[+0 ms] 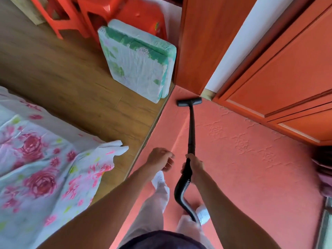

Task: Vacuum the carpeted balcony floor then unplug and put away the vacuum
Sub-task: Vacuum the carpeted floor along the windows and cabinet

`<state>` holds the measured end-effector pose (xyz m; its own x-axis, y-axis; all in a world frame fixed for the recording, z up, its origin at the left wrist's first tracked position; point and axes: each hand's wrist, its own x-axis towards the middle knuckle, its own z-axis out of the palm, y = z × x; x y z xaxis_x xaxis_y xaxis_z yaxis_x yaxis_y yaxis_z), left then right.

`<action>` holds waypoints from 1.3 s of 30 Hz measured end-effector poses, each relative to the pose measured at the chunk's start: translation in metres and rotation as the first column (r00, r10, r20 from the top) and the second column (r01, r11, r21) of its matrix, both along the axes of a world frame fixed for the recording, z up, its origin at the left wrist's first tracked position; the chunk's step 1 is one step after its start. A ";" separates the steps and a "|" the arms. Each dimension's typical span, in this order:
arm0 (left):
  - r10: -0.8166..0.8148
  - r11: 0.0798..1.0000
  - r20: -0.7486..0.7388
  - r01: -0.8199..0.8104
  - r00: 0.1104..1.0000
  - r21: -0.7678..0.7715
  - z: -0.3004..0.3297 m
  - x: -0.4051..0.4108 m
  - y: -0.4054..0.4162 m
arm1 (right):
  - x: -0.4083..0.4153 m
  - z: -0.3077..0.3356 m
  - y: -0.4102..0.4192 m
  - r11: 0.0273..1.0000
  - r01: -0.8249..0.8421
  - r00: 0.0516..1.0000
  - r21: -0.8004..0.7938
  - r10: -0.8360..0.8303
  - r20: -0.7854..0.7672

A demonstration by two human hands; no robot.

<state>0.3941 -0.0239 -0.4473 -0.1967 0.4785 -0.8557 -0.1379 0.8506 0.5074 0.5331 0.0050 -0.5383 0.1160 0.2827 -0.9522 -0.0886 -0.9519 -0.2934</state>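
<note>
A black vacuum wand (191,128) runs forward over the pink embossed carpet (251,168). Its floor head (189,101) lies flat at the carpet's far end, against the foot of an orange wooden panel. My right hand (195,163) grips the wand's handle, and the black hose (183,196) curves down from it between my legs. My left hand (160,159) hangs beside the handle with loosely curled fingers and holds nothing. The vacuum body and its plug are out of view.
Orange cabinet doors (291,72) line the carpet's right side. Left of the carpet lies wooden flooring (62,78) with a green-and-white wrapped pack (136,60), red plastic stools (100,13) and a rose-print bedcover (39,168). Something dark and blurred sits at the right edge.
</note>
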 end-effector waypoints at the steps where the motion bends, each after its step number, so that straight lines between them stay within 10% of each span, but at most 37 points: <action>1: 0.007 1.000 0.006 -0.007 1.000 0.013 0.001 -0.009 0.004 | -0.007 -0.005 0.010 1.000 -0.001 1.000 -0.001 0.001 0.003; 20: -0.331 0.943 0.014 0.331 0.944 -0.025 -0.015 0.011 -0.036 | 0.097 0.001 -0.074 0.976 0.216 0.973 -0.040 -0.211 0.093; 39: -0.913 0.409 -0.009 0.912 0.409 -0.027 0.015 0.130 -0.327 | 0.104 0.106 -0.551 0.823 0.565 0.794 -0.054 -0.525 0.306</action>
